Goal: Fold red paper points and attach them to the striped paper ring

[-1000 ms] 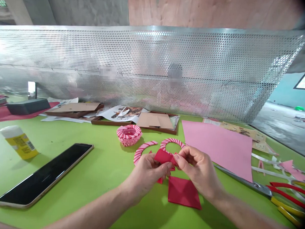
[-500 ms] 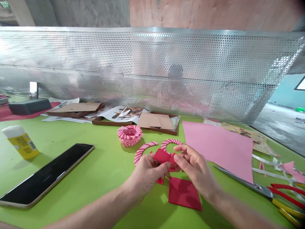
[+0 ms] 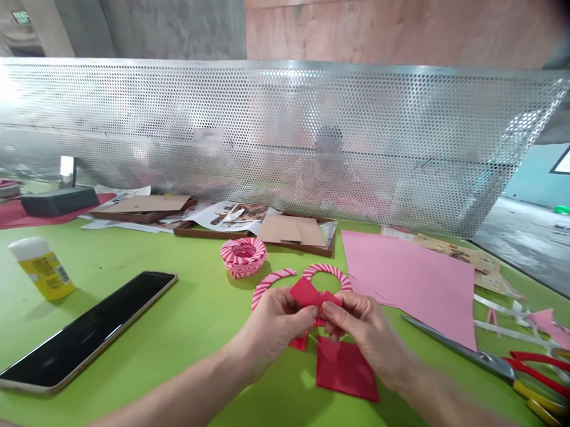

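Both my hands pinch a small folded red paper piece [image 3: 310, 295] just above the green table [image 3: 169, 321]. My left hand [image 3: 276, 325] grips its left side, thumb and fingers closed. My right hand [image 3: 360, 331] pinches its right end. Under the hands lies a flat red paper square [image 3: 347, 371], and a small red scrap [image 3: 299, 343] sits beside it. Just behind the hands are a striped pink paper arc [image 3: 266, 281] and a striped pink ring [image 3: 329, 274]. A small woven pink paper basket [image 3: 243, 256] stands further back.
A phone [image 3: 84, 331] lies face up at left, a yellow glue stick [image 3: 42, 268] beyond it. A large pink sheet [image 3: 413, 280] and red-handled scissors [image 3: 499, 367] lie at right among paper strips. Cardboard and printed sheets [image 3: 229, 218] line a perforated metal screen [image 3: 287, 139].
My hands have dropped slightly lower over the red square, and my right fingers have closed down onto the right end of the folded red piece.
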